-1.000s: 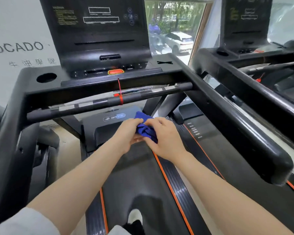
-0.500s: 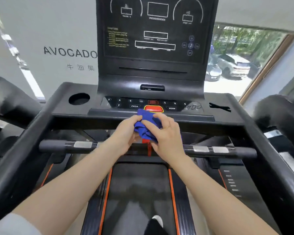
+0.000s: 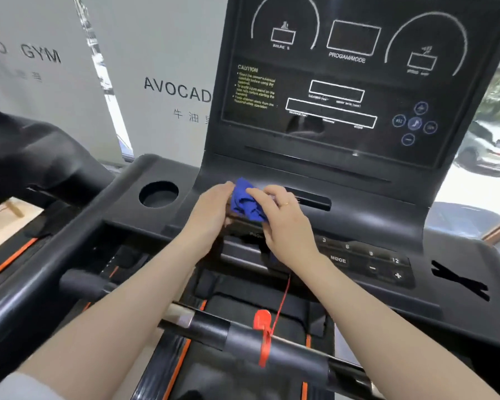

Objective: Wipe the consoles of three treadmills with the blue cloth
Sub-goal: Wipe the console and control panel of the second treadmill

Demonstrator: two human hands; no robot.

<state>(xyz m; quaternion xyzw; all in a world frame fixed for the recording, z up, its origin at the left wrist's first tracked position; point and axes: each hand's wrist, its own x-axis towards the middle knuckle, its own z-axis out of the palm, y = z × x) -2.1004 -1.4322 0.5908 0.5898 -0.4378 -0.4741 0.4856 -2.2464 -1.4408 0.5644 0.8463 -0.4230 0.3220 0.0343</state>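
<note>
Blue cloth [image 3: 246, 202]: bunched, no clear long axis, edges hidden between left hand [image 3: 211, 210] and right hand [image 3: 283, 219], both gripping it; console [image 3: 329, 82] top cut off, frame centre.

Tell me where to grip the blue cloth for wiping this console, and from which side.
Grip the bunched blue cloth over its crumpled top, coming from above, near side. Both the left hand and right hand pinch its edges now; the wad sits against the console.

Upright display panel [image 3: 344, 82] close behind; bare console deck [image 3: 459, 249] rightward.
</note>
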